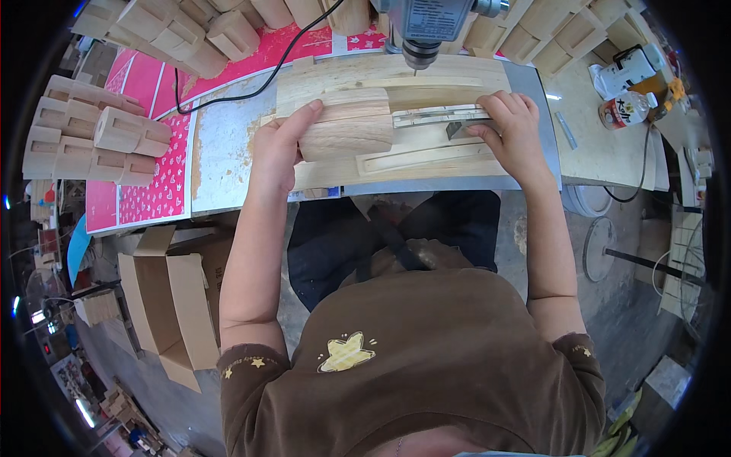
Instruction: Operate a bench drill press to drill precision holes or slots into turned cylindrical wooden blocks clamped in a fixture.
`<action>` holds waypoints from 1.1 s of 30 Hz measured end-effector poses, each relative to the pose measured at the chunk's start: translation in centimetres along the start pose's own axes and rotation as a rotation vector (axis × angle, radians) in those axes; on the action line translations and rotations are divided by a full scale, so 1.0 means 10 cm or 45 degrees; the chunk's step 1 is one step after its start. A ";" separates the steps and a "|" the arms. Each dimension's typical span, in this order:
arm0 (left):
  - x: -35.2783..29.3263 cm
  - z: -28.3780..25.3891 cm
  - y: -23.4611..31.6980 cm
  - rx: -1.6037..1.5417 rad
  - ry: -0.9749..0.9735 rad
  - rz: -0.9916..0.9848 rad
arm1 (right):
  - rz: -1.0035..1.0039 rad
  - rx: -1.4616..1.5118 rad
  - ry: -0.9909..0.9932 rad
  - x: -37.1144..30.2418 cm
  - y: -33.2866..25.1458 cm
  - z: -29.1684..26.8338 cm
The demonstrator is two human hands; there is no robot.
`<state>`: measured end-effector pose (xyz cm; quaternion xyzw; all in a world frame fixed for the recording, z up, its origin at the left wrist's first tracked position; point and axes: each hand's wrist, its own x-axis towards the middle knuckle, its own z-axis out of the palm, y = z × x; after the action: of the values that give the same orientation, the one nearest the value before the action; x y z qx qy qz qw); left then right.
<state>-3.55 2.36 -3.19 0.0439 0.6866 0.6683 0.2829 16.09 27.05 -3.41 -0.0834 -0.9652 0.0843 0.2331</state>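
Note:
My left hand (280, 143) grips the left end of a rounded wooden block (350, 126), thumb along its top edge. The block lies on its side on a wooden board jig (312, 179). At its right end a narrow pale strip (430, 116) with dark marks meets the block. My right hand (512, 128) pinches the strip's far end, fingers above and thumb below. Beside that thumb sits a small grey metal bracket (455, 129). Above the board hangs a drill press head (430, 23), its bit (416, 70) pointing down behind the block and strip.
Rounded wooden blocks with slots (99, 137) are stacked at the left, with more behind (232, 34) and at the back right (556, 34). A black cable (263, 84) crosses the bench. At right are a bottle (626, 110) and a blue marker (566, 129). An opened cardboard box (160, 293) stands below.

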 end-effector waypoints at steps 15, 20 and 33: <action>-0.08 0.37 -0.19 -0.020 -0.216 -0.095 | 0.011 -0.005 0.034 0.08 -0.17 0.11; -0.13 0.44 -0.30 -0.001 0.029 0.271 | 0.045 0.005 0.177 0.02 -0.14 0.18; 0.22 0.48 -0.72 0.970 0.178 1.140 | 0.303 0.098 0.335 0.22 0.00 0.48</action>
<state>-0.95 6.84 -10.43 0.3835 0.8099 0.4304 -0.1083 11.95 26.88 -6.69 -0.1984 -0.9057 0.1367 0.3488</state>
